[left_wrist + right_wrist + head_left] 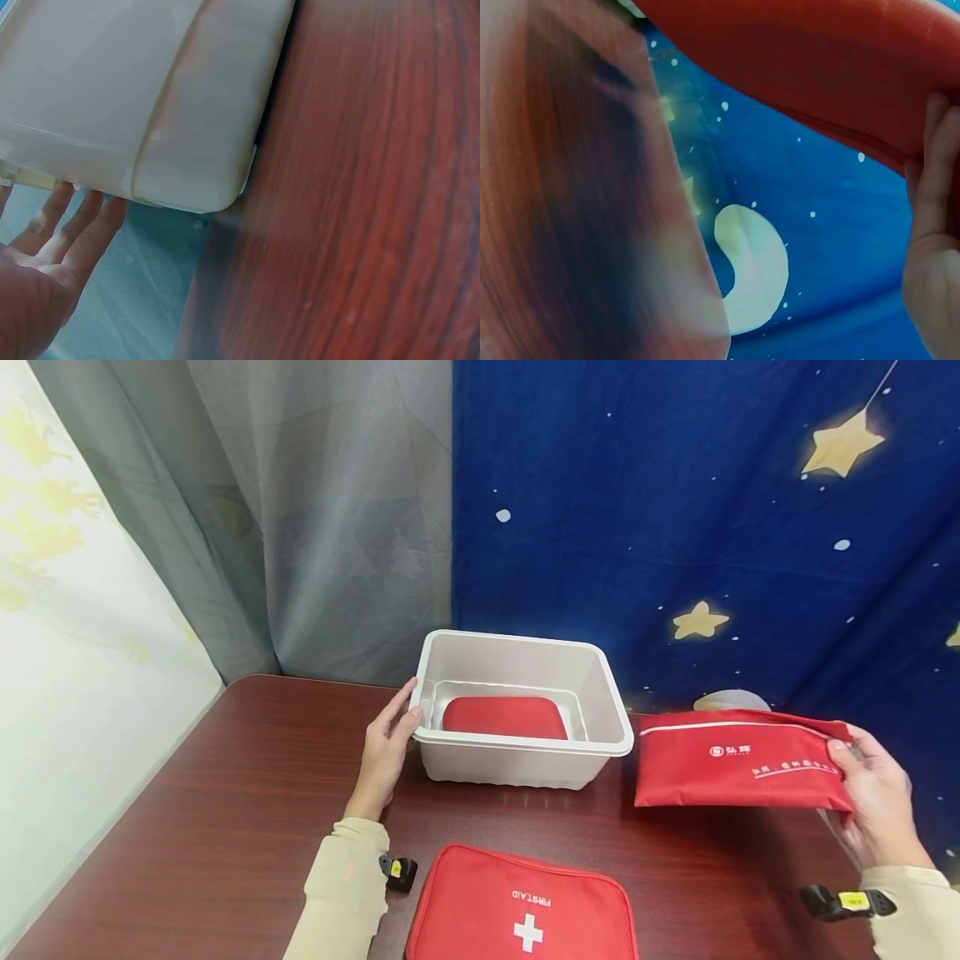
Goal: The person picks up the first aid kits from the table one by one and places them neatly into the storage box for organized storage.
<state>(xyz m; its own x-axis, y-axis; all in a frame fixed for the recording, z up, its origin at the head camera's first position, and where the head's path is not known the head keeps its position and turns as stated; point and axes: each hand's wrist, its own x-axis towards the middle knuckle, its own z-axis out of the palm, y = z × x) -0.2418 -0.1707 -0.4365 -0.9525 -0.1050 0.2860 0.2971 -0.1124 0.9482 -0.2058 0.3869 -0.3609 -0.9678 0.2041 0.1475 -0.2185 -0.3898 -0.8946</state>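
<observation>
One pouch [720,777], three o'clock of bin [502,765]: right hand [873,789] pinches its end; keep level. Left hand [382,760], straight-fingered, seems to brace nine o'clock.

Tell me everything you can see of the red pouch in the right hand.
The red pouch looks like fabric, roughly rectangular, with a white line along its upper edge and white printing, partly too small to read. The right hand grips its right end, holding it raised above the table, right of the white bin.
</observation>
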